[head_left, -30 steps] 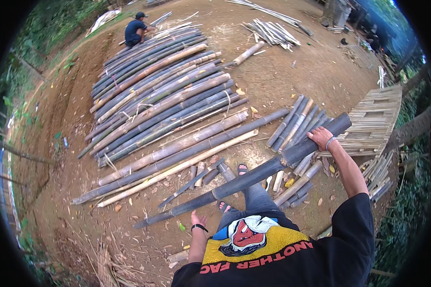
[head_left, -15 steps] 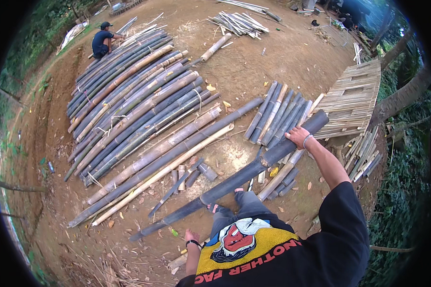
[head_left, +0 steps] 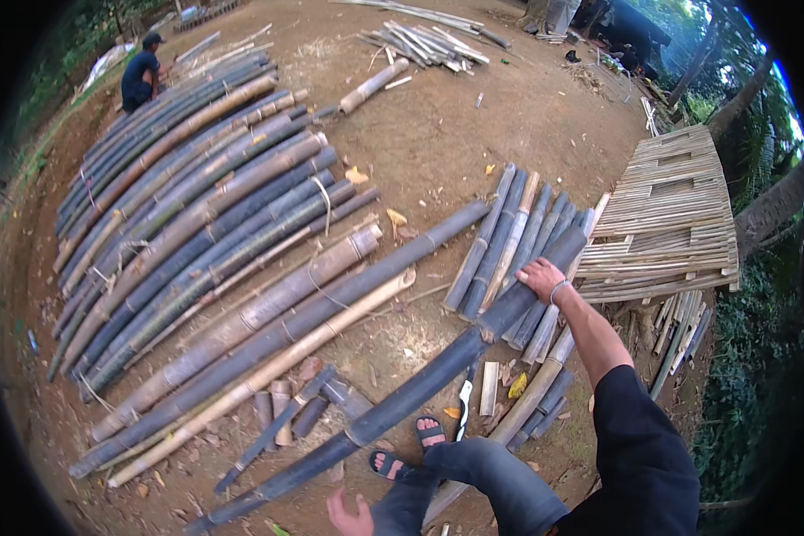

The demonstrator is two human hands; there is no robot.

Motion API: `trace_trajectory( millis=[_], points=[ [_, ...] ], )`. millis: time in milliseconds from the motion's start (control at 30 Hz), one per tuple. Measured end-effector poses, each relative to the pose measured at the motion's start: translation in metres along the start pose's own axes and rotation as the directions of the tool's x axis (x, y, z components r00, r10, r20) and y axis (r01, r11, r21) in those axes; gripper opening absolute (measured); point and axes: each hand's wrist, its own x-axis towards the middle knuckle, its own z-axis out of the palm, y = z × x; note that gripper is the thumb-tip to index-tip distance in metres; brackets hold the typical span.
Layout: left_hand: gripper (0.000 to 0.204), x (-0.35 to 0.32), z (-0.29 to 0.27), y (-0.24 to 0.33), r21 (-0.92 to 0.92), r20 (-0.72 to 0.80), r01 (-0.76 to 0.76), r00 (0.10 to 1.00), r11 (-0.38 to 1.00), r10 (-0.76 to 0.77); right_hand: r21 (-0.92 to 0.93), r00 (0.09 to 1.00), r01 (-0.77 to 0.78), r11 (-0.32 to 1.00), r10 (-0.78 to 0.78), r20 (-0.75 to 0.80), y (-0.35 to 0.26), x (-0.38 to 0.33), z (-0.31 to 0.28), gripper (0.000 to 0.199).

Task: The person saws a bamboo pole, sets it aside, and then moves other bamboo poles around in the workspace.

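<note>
A long dark bamboo pole (head_left: 406, 390) slants across in front of my legs, from the lower left up to the right. My right hand (head_left: 541, 279) is closed over its thick upper end, with the thumb side toward the near edge. Below the pole's lower half, my left hand (head_left: 349, 515) is apart from it, fingers spread and holding nothing. Short cut bamboo pieces (head_left: 311, 416) and a dark flat strip (head_left: 272, 435) lie on the dirt beyond the pole. A narrow black-and-white tool (head_left: 464, 406) rests by my sandalled feet, partly hidden by the pole and my leg.
A large stack of bamboo poles (head_left: 196, 237) fills the left side, where a person (head_left: 141, 73) crouches at the far end. Shorter dark poles (head_left: 514, 234) lie beyond my right hand. A slatted bamboo panel (head_left: 665, 214) stands at the right, near tree trunks.
My right hand has moved slightly left and down with the pole's upper end. The left hand's fingers have spread. My view has shifted, and my legs and feet show more.
</note>
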Motion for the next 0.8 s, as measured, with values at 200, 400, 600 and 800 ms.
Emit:
trace_trajectory(
  millis=[200, 400, 600, 800],
  points=[
    [0.038, 0.107, 0.08, -0.005, -0.007, 0.229, -0.512, 0.835, 0.859, 0.5, 0.075, 0.992, 0.014, 0.997, -0.004, -0.128, -0.026, 0.1, 0.075, 0.068],
    [0.044, 0.121, 0.082, -0.045, 0.04, 0.402, -0.621, 0.727, 0.783, 0.557, 0.142, 0.987, -0.034, 0.989, 0.055, -0.153, -0.051, 0.117, 0.173, 0.067],
    [0.049, 0.067, 0.068, -0.069, 0.157, 0.452, -0.582, 0.761, 0.798, 0.466, 0.174, 0.985, -0.081, 0.981, 0.106, -0.138, -0.07, 0.127, 0.25, 0.073],
    [0.054, 0.045, 0.032, -0.089, 0.286, 0.279, -0.407, 0.901, 0.867, 0.331, 0.213, 0.962, 0.009, 0.977, 0.05, -0.27, -0.045, 0.161, 0.304, 0.073]
  ],
)
